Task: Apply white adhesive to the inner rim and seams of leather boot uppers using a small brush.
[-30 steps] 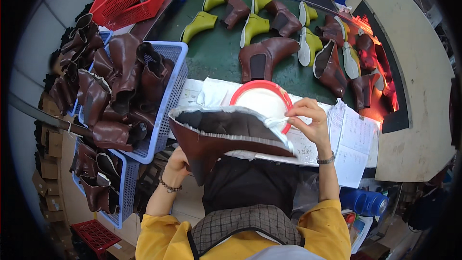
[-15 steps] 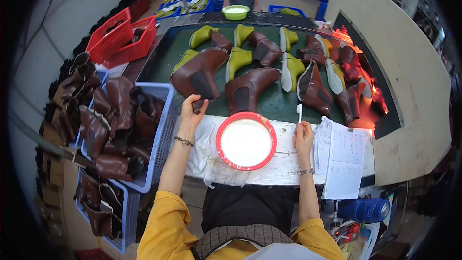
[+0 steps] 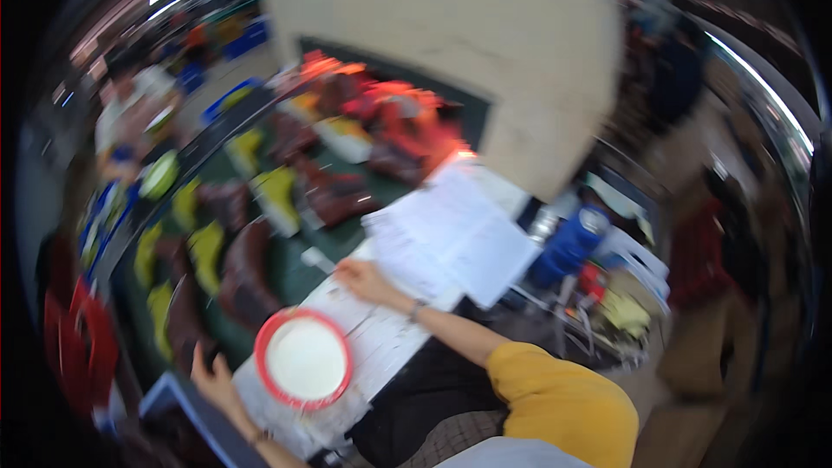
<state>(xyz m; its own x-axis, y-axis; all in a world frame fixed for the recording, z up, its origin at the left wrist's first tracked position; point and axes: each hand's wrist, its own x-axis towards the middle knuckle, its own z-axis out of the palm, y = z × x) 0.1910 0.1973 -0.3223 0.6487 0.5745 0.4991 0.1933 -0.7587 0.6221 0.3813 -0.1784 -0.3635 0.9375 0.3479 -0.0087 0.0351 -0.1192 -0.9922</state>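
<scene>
The picture is smeared by motion. At the lower left, my left hand point(image 3: 217, 388) has its fingers closed at the end of a brown leather boot upper point(image 3: 184, 321). My right hand point(image 3: 371, 282) pinches a white toothbrush point(image 3: 317, 260), its head pointing toward the green tabletop. Between both hands stands a red bowl point(image 3: 347, 364) of white liquid on the pale table edge. Beyond it, brown boot uppers point(image 3: 245, 273) and yellow-green shoe lasts point(image 3: 206, 256) lie in rows.
Written papers point(image 3: 468, 234) lie right of my right hand. A blue bottle point(image 3: 565, 247) and clutter stand farther right. A beige panel point(image 3: 451, 26) rises behind red-lit boots. A blue crate point(image 3: 165, 399) is lower left; a red crate point(image 3: 82, 342) lies beyond. Another person point(image 3: 139, 113) works far left.
The view has swung to the right, so the table and both hands now appear farther left and tilted. The boot upper and the toothbrush are still held.
</scene>
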